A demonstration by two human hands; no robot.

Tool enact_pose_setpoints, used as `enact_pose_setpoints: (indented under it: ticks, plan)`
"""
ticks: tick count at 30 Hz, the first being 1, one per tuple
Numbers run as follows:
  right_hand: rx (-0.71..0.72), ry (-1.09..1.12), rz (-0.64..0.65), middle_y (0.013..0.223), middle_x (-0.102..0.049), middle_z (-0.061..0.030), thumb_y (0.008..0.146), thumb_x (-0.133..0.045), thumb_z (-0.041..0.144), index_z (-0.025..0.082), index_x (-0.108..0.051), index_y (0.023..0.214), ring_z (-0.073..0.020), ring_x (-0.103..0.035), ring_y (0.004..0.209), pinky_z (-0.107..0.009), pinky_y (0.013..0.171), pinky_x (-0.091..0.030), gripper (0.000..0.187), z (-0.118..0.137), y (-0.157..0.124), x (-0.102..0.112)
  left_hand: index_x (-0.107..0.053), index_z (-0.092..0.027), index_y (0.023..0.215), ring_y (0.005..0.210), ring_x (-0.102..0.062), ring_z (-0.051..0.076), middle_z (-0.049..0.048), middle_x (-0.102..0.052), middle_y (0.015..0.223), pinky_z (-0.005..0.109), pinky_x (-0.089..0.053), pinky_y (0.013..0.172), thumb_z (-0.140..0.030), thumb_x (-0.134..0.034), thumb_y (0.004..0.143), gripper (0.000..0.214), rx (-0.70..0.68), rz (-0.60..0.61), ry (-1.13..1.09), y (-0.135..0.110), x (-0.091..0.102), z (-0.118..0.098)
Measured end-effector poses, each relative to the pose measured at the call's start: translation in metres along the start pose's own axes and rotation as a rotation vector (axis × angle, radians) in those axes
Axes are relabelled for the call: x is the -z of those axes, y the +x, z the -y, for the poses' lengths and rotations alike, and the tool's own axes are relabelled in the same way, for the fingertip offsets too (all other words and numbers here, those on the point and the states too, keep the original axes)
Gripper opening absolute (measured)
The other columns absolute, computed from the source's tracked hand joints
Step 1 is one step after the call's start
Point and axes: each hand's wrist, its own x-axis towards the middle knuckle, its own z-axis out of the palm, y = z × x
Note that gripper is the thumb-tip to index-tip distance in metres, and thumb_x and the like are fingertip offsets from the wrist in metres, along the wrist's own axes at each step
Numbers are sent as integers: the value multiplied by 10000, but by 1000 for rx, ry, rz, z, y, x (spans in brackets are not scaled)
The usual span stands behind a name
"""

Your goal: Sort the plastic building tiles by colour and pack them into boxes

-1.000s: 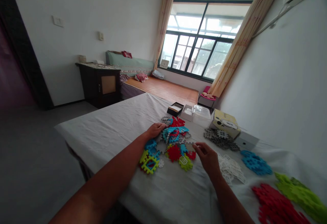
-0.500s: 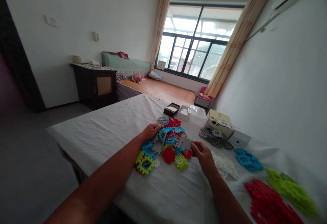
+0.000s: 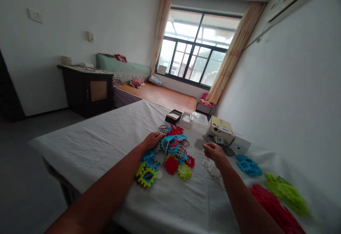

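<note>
1. On the cloth-covered table (image 3: 106,134), between the mixed pile (image 3: 171,163) and the grey pile (image 3: 219,141), right hand (image 3: 214,151) pinches a grey piece (image 3: 198,144) by its near edge.
2. Slip risk: only the edge looks caught, so a loose pinch could let the piece swivel or drop onto the cloth.
3. Snag risk: rims are toothed; brushing the grey pile could hook its pieces and drag them along.
4. Scatter risk: white pile (image 3: 213,168) sits by the right forearm, partly hidden; a low wrist could sweep pieces aside.
5. Left hand (image 3: 155,138) is at the mixed pile's left side, fingertips by blue pieces. Can't tell if it grips one or just rests. Pressing there could slide the overlapping pieces apart.
6. Piece vs grip: sticks out left of the right fingertips, away from the palm, most of its face uncovered. Apart from the mixed pile, near the grey one. Lifted or touching cloth: can't tell.
</note>
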Motion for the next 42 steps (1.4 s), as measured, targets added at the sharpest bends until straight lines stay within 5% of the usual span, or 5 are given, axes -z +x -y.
enact_pose_setpoints:
  ticks: [7,16,24,34,42]
  plan:
    - [53,-59,-311,593,-626,-14,617,-621,395,155,-591,886,-137,-571,471,-226,408,-452,361,14,44,21,-703,-165,960,916,-625,203,34,-711,965,280,-461,843,-477,-387,845,459,-6,-12,5,0,0,5]
    - [463,-331,86,810,-689,-52,781,-477,453,187,-614,974,-144,-607,586,-265,569,-492,356,-17,-37,-69,-688,-156,1013,1050,-576,208,57,-677,1075,319,-399,970,-485,-441,846,444,-61,30,-167,-2,-3,-3]
    - [649,-551,112,780,-688,-29,837,-409,404,210,-609,968,-148,-614,600,-263,606,-490,307,-25,-46,-68,-602,-232,1180,1262,-398,261,56,-499,1337,380,-261,1076,-339,-658,719,477,-129,374,-126,-11,18,-23]
    - [697,-610,142,760,-686,-15,850,-401,383,225,-629,968,-140,-613,582,-250,600,-473,302,-23,-53,-72,-707,-202,954,1227,-434,255,87,-563,1237,372,-294,1046,-268,-741,651,311,-281,284,26,-9,6,-21]
    - [738,-512,130,838,-684,-41,863,-407,441,206,-624,980,-136,-598,614,-243,600,-474,341,-7,-73,-84,-716,-171,796,1210,-460,256,113,-584,1216,377,-310,1029,-376,-729,669,242,-224,183,-203,-13,23,-41]
